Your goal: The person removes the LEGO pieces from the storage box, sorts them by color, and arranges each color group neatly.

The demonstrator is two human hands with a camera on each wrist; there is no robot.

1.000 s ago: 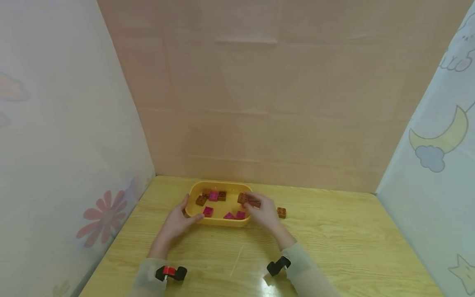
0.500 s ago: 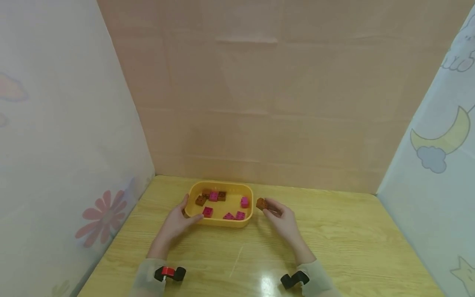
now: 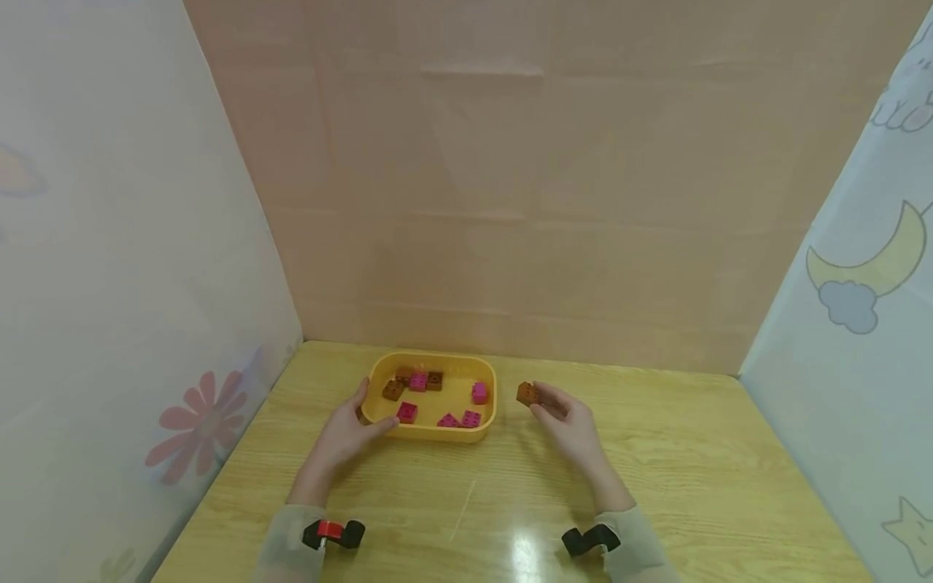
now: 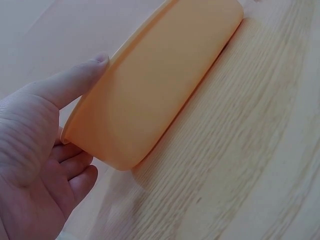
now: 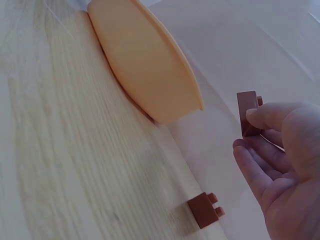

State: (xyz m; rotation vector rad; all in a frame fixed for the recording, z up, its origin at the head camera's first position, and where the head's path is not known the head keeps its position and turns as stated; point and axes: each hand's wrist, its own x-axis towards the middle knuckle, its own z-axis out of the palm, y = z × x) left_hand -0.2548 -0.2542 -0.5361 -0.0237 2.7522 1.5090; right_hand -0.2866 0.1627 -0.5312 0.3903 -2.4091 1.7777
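A yellow tray (image 3: pixel 437 433) with rounded corners holds several pink bricks and brown bricks. My left hand (image 3: pixel 342 429) grips its left end, the thumb (image 4: pixel 85 75) on the rim and the other fingers round the corner. To the right of the tray, my right hand (image 3: pixel 572 429) pinches a brown toy brick (image 3: pixel 528 394) between thumb and fingertips, above the table. Its studs show in the right wrist view, where the brick (image 5: pixel 247 112) is turned on its side. A second brown brick (image 5: pixel 204 210) lies on the table below that hand; the head view hides it behind the hand.
Inside the tray, a pink brick (image 3: pixel 479 393) lies at the right end and a brown brick (image 3: pixel 393 390) at the left. The wooden table (image 3: pixel 692 470) meets a tan backdrop (image 3: pixel 525 243) behind the tray. Patterned white panels (image 3: pixel 860 389) stand on both sides.
My right hand has moved right with the brown brick, from over the tray's right end to beside it, uncovering the pink brick there. My left hand keeps its hold on the tray.
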